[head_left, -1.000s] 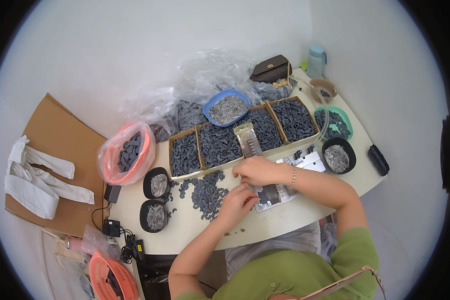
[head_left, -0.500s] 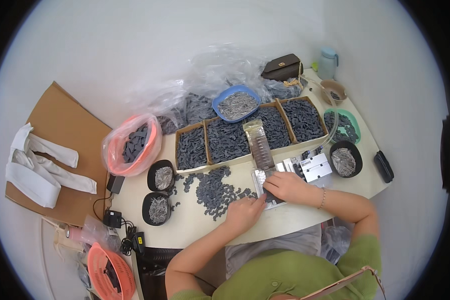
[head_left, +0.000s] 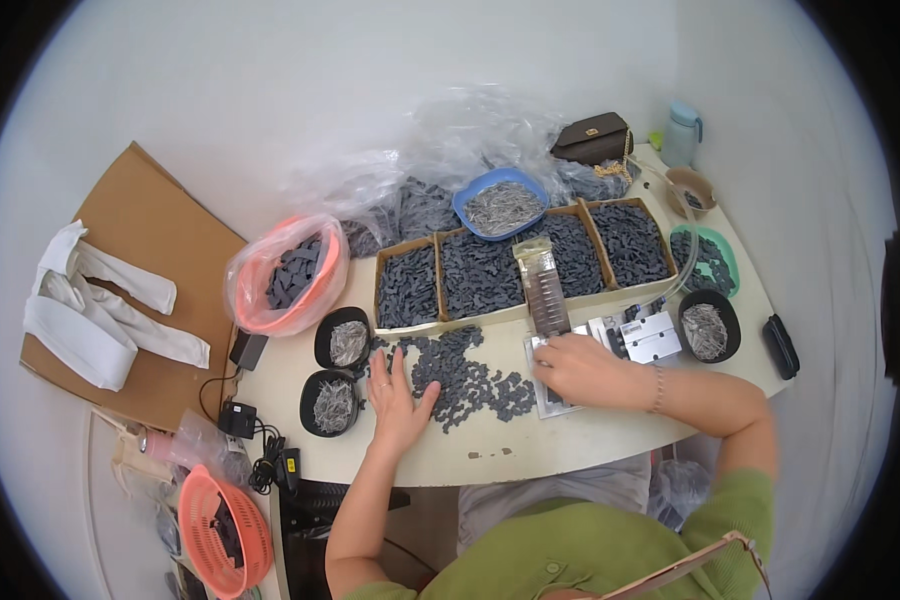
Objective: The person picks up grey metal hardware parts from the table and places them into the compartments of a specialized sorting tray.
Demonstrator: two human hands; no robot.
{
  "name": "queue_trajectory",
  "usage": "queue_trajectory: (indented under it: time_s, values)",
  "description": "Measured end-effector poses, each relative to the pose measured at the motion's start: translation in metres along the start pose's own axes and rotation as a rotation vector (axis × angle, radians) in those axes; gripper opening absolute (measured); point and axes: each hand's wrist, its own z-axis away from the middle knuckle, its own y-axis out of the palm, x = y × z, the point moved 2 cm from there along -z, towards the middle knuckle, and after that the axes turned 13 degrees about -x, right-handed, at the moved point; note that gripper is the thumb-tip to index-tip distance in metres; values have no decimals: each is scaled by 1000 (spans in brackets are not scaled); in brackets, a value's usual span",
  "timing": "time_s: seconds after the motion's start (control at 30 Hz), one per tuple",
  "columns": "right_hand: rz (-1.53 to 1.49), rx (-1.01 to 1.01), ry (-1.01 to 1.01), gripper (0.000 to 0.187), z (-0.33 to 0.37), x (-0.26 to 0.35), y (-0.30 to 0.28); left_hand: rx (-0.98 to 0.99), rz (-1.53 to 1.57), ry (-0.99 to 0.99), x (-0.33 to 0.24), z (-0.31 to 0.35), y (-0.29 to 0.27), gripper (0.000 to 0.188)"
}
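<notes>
My left hand (head_left: 400, 408) lies at the left edge of a loose pile of small dark grey plastic pieces (head_left: 460, 375), its fingers spread and holding nothing visible. Over the metal jig (head_left: 548, 400), my right hand (head_left: 585, 372) is closed, with its fingers curled down; whatever lies between the fingertips is hidden. Just beyond that hand, a clear-topped rectangular stack (head_left: 545, 295) leans from the boxes toward the jig. Attached on the jig's right is a white-topped block (head_left: 652, 338) with a clear hose.
Behind the pile stands a divided cardboard tray (head_left: 490, 317) full of grey pieces. A blue bowl (head_left: 500, 204) of metal pins rests on it. Black bowls of pins (head_left: 330, 403) stand left, another black bowl (head_left: 710, 325) right. A plastic-lined pink basket (head_left: 288, 275) sits at the far left.
My left hand has left the jig and moved left to the pile, fingers spreading. My right hand stays at the jig, its fingers more curled. The whole view has shifted slightly.
</notes>
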Motion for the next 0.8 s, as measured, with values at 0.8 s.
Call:
queue_trajectory:
  time_s: [0.8]
  values:
    - [-226, -225, 311, 9, 20, -33, 5, -114, 293, 426, -79, -50, 45, 18]
